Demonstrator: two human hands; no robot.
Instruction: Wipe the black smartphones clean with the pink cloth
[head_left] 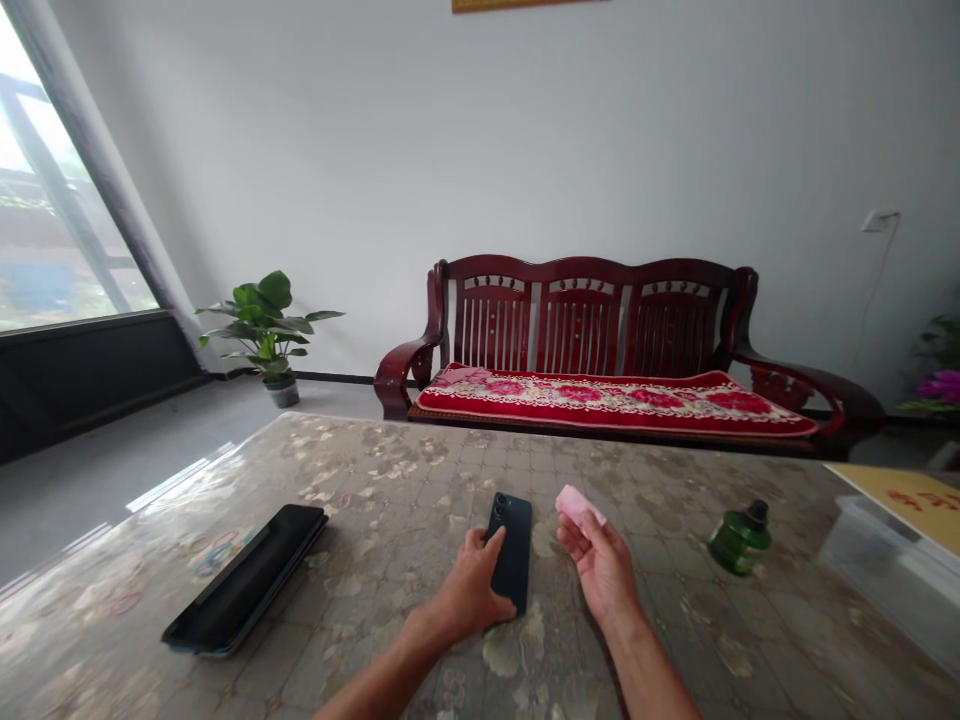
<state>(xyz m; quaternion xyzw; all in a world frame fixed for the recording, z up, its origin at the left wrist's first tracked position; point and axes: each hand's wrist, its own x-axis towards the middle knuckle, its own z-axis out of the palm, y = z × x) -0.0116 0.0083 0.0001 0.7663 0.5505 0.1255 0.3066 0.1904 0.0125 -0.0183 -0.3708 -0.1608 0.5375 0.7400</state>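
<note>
A dark blue smartphone [513, 552] lies back side up on the table, its camera bump at the far end. My left hand [472, 585] grips it from the left, with fingers along the left edge and the thumb near the close end. To the right of the phone, my right hand [604, 570] pinches a small folded pink cloth [577, 503] between thumb and fingers, apart from the phone. Part of the cloth is hidden by the fingers.
Farther left on the patterned table [390, 500] lies a stack of dark flat devices [247, 580]. At right stand a green bottle with a black cap [741, 540] and a clear plastic box [877, 560] with yellow card on it. Beyond is a wooden bench [592, 310].
</note>
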